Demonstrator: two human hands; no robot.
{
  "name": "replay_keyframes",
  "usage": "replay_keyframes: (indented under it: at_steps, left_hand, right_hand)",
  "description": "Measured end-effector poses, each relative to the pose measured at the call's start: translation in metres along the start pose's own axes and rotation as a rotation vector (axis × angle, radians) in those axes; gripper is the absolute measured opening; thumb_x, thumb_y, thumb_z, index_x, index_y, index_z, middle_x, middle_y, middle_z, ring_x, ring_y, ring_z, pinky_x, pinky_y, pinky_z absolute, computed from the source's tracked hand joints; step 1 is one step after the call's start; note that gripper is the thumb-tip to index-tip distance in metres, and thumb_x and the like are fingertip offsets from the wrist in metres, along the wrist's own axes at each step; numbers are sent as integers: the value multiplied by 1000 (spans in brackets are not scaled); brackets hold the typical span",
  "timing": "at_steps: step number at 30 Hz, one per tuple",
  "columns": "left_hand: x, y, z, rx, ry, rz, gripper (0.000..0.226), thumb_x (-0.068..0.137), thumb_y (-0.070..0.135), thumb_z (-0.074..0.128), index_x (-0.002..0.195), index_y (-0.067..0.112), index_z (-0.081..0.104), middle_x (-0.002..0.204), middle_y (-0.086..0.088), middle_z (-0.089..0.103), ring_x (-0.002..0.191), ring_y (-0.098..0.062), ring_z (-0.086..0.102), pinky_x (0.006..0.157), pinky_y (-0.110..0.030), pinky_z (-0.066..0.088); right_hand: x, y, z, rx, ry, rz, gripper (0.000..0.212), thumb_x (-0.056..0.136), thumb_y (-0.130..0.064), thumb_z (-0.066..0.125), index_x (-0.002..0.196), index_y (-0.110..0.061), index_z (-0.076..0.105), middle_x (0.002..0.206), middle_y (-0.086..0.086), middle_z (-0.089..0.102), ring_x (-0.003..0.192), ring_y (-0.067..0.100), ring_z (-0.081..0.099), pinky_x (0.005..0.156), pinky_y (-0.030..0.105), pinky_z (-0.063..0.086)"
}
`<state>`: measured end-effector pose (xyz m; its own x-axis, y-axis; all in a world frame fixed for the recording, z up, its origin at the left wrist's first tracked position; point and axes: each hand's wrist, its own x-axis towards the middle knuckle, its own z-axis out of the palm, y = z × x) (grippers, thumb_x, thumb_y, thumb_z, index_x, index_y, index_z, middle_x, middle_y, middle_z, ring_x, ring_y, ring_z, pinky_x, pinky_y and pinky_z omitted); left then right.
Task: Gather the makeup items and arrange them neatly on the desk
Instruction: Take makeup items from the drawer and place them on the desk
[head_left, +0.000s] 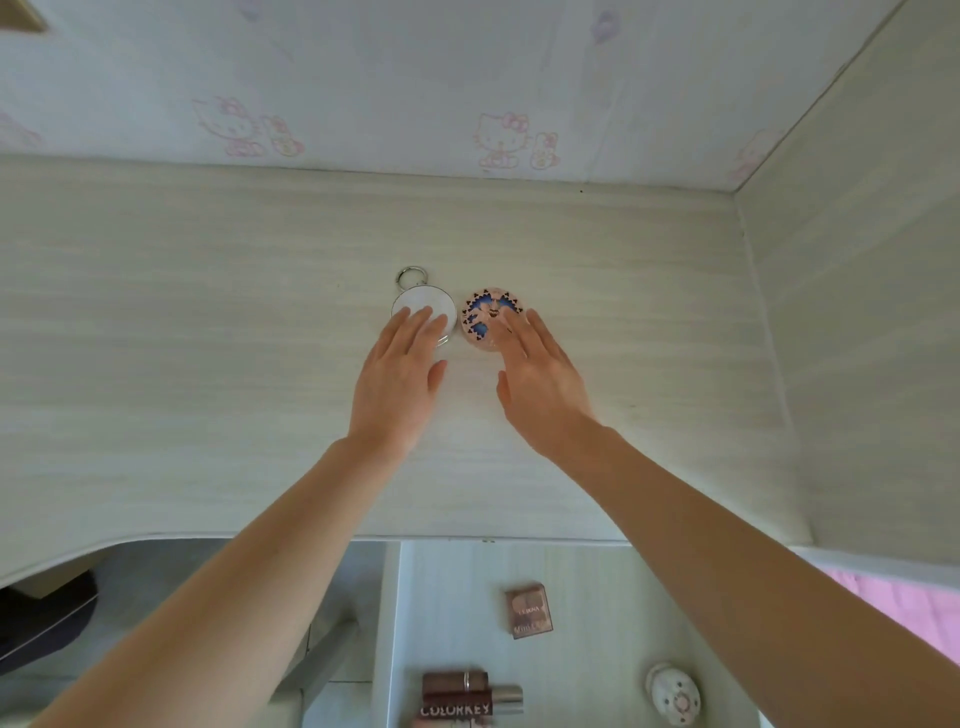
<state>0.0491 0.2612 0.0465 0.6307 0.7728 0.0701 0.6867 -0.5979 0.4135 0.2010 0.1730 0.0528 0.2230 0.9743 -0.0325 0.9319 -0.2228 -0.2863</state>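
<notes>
2 flat open hands, left (397, 382) on round white compact (423, 307), right (540, 387) on patterned one (488, 312)

On the desk (208, 338), a round white compact (422, 307) with a metal ring lies flat just left of a round pink compact (488, 312). Below the desk edge lie an eyeshadow palette (528, 611), brown tubes (457, 691) and a white jar (674, 695).
</notes>
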Motion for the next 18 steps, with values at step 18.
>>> replay_keyframes:
  at_steps: [18]
  left_hand:
    - [-220, 86, 57, -199, -86, 192, 26, 87, 4, 63, 112, 9, 65, 109, -1, 67, 114, -22, 58, 95, -38, 50]
  right_hand:
    - [-264, 5, 13, 133, 47, 164, 43, 84, -2, 64, 126, 1, 56, 130, 15, 58, 130, 32, 47, 101, 41, 47]
